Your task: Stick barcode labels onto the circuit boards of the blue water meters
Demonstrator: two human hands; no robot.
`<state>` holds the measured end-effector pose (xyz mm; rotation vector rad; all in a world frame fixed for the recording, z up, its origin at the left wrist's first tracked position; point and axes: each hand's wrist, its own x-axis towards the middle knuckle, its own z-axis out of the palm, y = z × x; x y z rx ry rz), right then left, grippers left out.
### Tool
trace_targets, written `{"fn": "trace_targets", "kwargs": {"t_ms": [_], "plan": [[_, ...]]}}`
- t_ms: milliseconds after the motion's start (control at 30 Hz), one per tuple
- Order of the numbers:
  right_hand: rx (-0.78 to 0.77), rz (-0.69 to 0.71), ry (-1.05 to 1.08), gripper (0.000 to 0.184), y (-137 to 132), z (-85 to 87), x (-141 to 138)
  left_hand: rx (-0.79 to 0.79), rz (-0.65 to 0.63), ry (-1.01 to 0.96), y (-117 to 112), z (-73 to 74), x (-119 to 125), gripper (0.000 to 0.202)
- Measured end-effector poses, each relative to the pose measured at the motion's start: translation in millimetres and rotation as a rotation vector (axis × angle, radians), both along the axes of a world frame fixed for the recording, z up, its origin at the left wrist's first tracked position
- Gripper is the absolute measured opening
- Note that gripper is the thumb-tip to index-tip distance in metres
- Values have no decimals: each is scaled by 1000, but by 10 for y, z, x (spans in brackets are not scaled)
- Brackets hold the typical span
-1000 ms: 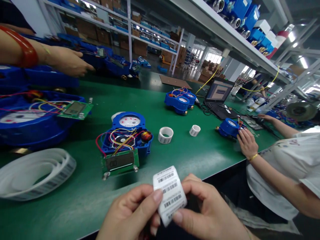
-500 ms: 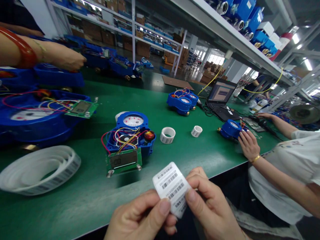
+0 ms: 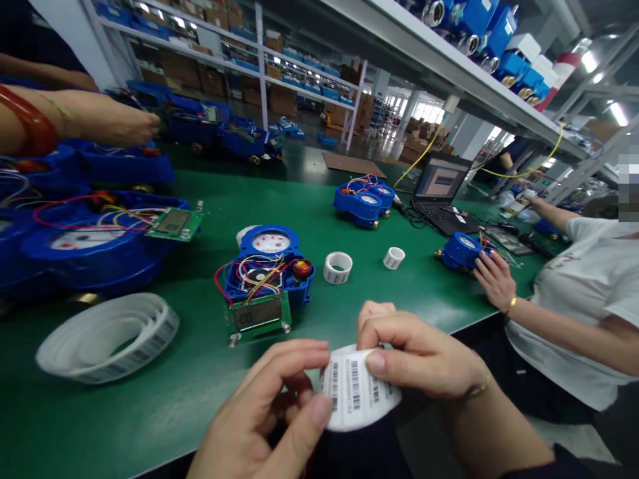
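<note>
A curved strip of white barcode labels is in front of me, just off the table's near edge. My right hand pinches its upper edge between thumb and fingers. At the strip's left end, the thumb and fingertips of my left hand are closed on its edge; some of those fingers are partly hidden. Just beyond my hands stands a blue water meter with its housing uncovered and coloured wires showing. Its green circuit board with a display leans at the front.
A large label roll lies left, with two small label rolls beyond my hands. More blue meters sit around the green table. A co-worker's hand touches a meter at right; another person's arm reaches in at left. A laptop stands behind.
The label strip has turned and now bows outward, its bars nearly upright. My right hand has moved up to its top edge. The co-worker's far arm at right has reached further away.
</note>
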<state>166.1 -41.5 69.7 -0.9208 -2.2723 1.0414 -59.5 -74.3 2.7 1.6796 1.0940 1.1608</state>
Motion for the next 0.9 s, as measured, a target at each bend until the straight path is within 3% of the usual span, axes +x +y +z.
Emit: {"fn": "trace_targets", "kwargs": {"t_ms": [100, 200, 233, 333, 400, 467, 567, 667, 733, 800, 900], "plan": [[137, -62, -208, 26, -3, -76, -3, 13, 51, -14, -136, 31, -13, 17], [384, -277, -515, 21, 82, -410, 11, 74, 156, 71, -289, -40, -187, 17], [484, -339, -574, 20, 133, -561, 13, 121, 226, 149, -313, -81, -299, 17], [590, -378, -575, 18, 298, -986, 14, 251, 492, 532, -258, -192, -772, 23], [617, -374, -559, 17, 375, -1166, 29, 222, 557, 752, -121, -236, -1113, 33], [647, -388, -556, 19, 406, -1247, 56, 158, 537, 836, 58, -260, -1386, 37], [791, -479, -547, 34, 344, -1237, 89, 58, 483, 878, 266, -253, -1605, 19], [978, -603, -437, 33, 138, -1166, 89, -52, 424, 827, 272, -144, -1682, 24], [1023, -620, -303, 25, -53, -1132, 77, -137, 329, 735, 173, -11, -1711, 32], [1028, -536, -190, 21, -233, -1126, 61, -213, 199, 620, 40, 143, -1731, 39], [981, -272, -107, 21, -392, -1139, 1, -280, 45, 479, -130, 348, -1733, 38]]}}
